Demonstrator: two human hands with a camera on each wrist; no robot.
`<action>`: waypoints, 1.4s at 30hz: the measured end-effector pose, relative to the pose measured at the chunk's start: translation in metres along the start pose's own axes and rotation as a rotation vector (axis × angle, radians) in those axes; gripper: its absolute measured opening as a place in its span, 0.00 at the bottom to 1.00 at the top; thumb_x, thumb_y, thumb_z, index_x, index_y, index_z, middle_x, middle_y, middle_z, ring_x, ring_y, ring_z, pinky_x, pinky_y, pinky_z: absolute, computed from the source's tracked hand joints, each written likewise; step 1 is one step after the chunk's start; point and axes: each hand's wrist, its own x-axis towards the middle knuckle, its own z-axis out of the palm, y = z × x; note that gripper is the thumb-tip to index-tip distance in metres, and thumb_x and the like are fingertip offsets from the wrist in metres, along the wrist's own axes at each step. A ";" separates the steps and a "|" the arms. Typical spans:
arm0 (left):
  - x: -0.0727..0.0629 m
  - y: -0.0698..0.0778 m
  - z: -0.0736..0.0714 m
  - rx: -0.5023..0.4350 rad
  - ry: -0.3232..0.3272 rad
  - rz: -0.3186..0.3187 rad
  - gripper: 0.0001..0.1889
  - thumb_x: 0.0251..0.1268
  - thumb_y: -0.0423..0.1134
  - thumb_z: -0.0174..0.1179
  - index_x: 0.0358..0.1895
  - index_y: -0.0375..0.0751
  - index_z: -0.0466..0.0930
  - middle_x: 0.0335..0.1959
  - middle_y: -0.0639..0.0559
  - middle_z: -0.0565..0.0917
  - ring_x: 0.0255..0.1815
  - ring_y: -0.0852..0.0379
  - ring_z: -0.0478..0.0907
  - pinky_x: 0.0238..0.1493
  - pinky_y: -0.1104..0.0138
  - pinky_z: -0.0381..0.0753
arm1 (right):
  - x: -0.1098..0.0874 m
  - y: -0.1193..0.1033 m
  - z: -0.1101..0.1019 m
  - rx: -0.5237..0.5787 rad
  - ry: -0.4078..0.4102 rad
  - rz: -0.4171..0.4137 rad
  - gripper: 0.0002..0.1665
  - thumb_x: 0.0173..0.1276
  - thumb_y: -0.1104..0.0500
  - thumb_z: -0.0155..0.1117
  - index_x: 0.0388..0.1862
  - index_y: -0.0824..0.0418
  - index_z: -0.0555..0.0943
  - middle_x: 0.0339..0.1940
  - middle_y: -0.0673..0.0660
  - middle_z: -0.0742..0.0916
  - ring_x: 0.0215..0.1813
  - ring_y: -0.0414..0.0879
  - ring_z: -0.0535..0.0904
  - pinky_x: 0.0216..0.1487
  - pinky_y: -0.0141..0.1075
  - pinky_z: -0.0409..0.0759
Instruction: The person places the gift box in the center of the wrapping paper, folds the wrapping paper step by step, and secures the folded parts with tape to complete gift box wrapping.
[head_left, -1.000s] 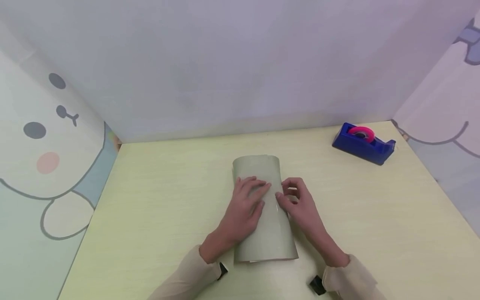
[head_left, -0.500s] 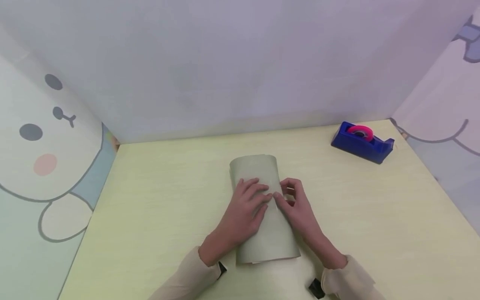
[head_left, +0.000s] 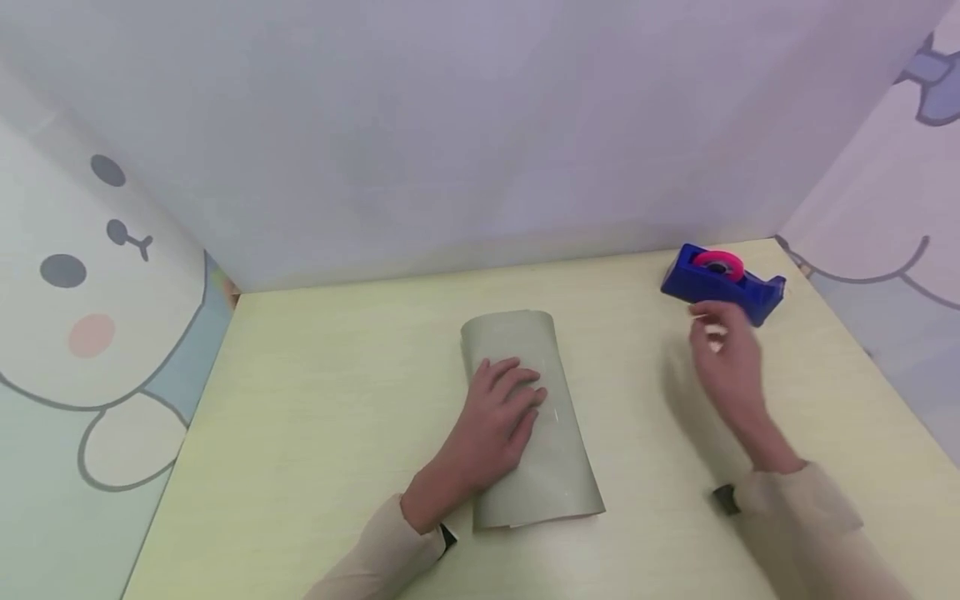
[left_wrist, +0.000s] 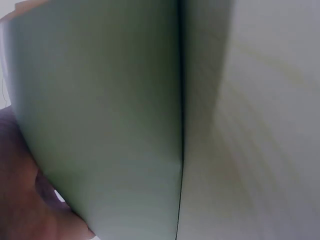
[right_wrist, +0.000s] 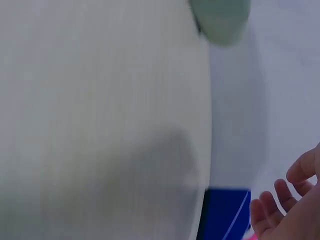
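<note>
A grey-green sheet of paper (head_left: 555, 475) lies folded over into a long, rounded bundle at the middle of the table; what may be inside is hidden. My left hand (head_left: 491, 421) rests on top of it with relaxed fingers. In the left wrist view the paper's bulging side (left_wrist: 100, 110) fills much of the picture, beside part of the left hand (left_wrist: 25, 200). My right hand (head_left: 727, 358) is in the air just in front of a blue tape dispenser (head_left: 686, 279), its fingers loosely bent and nothing visible in them. The right wrist view shows the dispenser's blue end (right_wrist: 220, 215) beside those fingers.
A pink tape roll (head_left: 718, 265) sits in the dispenser, near the back right corner of the pale yellow table (head_left: 322, 400). A plain pale wall (head_left: 450, 142) rises behind the table. Printed cartoon panels (head_left: 45, 333) stand on both sides.
My right hand has left the paper's right edge and moved right and away from me to the tape dispenser. The left hand has stayed on the paper, which shifted slightly.
</note>
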 end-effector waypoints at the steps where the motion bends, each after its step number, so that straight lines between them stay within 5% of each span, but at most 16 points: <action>1: 0.000 0.000 0.000 0.001 -0.001 0.001 0.12 0.74 0.36 0.59 0.54 0.45 0.87 0.61 0.49 0.82 0.73 0.42 0.73 0.75 0.33 0.64 | 0.011 0.010 -0.010 -0.066 0.032 -0.035 0.19 0.71 0.69 0.57 0.60 0.72 0.78 0.52 0.60 0.84 0.55 0.46 0.79 0.61 0.28 0.71; 4: 0.001 0.001 0.001 -0.001 0.003 0.008 0.11 0.74 0.36 0.59 0.54 0.45 0.87 0.61 0.49 0.82 0.72 0.42 0.73 0.74 0.32 0.64 | 0.039 0.039 -0.038 -0.272 0.020 -0.091 0.28 0.65 0.69 0.60 0.63 0.77 0.73 0.59 0.76 0.78 0.63 0.69 0.69 0.68 0.54 0.64; 7: 0.002 0.002 0.002 -0.003 0.004 0.017 0.11 0.74 0.36 0.60 0.54 0.45 0.87 0.60 0.49 0.82 0.72 0.42 0.73 0.74 0.32 0.65 | 0.062 0.061 -0.064 -0.430 -0.103 -0.043 0.40 0.65 0.64 0.64 0.72 0.78 0.63 0.67 0.84 0.68 0.69 0.81 0.58 0.65 0.72 0.56; 10: 0.003 0.003 0.005 0.002 0.003 0.021 0.11 0.74 0.36 0.59 0.53 0.46 0.87 0.60 0.49 0.83 0.72 0.43 0.73 0.74 0.33 0.65 | 0.081 0.076 -0.082 -0.509 -0.256 0.020 0.49 0.67 0.60 0.66 0.78 0.78 0.52 0.71 0.86 0.61 0.70 0.85 0.52 0.62 0.77 0.55; 13: 0.003 0.003 0.007 0.005 -0.004 0.019 0.11 0.74 0.36 0.59 0.54 0.46 0.87 0.61 0.50 0.82 0.72 0.44 0.73 0.74 0.34 0.65 | 0.095 0.084 -0.093 -0.513 -0.372 0.017 0.50 0.67 0.62 0.67 0.77 0.83 0.51 0.68 0.88 0.64 0.68 0.85 0.58 0.63 0.77 0.58; 18: 0.002 0.004 0.007 0.009 -0.002 0.020 0.11 0.74 0.36 0.59 0.53 0.46 0.86 0.61 0.50 0.83 0.72 0.43 0.73 0.75 0.34 0.65 | 0.102 0.085 -0.098 -0.463 -0.453 0.035 0.46 0.66 0.64 0.68 0.72 0.86 0.56 0.60 0.88 0.71 0.60 0.82 0.69 0.63 0.74 0.65; 27: 0.001 0.003 0.005 0.016 0.031 0.037 0.11 0.72 0.35 0.60 0.52 0.45 0.87 0.59 0.48 0.83 0.70 0.42 0.75 0.73 0.33 0.67 | 0.070 0.065 -0.068 -0.445 -0.379 0.092 0.46 0.69 0.52 0.71 0.69 0.83 0.61 0.56 0.84 0.76 0.54 0.77 0.76 0.54 0.68 0.74; 33: 0.000 0.002 0.004 0.008 0.039 0.034 0.10 0.71 0.34 0.61 0.51 0.45 0.87 0.59 0.48 0.83 0.69 0.41 0.75 0.73 0.33 0.66 | 0.038 0.038 -0.034 -0.410 -0.249 0.139 0.44 0.68 0.51 0.70 0.65 0.83 0.64 0.51 0.82 0.78 0.50 0.74 0.76 0.48 0.65 0.78; 38: -0.001 0.001 0.005 0.001 0.024 0.018 0.11 0.72 0.35 0.60 0.52 0.45 0.86 0.60 0.48 0.82 0.71 0.42 0.74 0.74 0.33 0.65 | 0.013 0.007 -0.003 -0.479 -0.120 0.159 0.39 0.69 0.51 0.69 0.60 0.82 0.65 0.48 0.80 0.77 0.48 0.73 0.74 0.44 0.65 0.77; 42: -0.002 0.001 0.004 -0.009 0.020 0.002 0.11 0.73 0.35 0.60 0.53 0.45 0.86 0.60 0.48 0.82 0.72 0.41 0.73 0.75 0.33 0.63 | 0.005 -0.012 0.013 -0.556 -0.094 0.160 0.41 0.71 0.51 0.67 0.62 0.83 0.63 0.48 0.81 0.76 0.48 0.75 0.74 0.45 0.67 0.77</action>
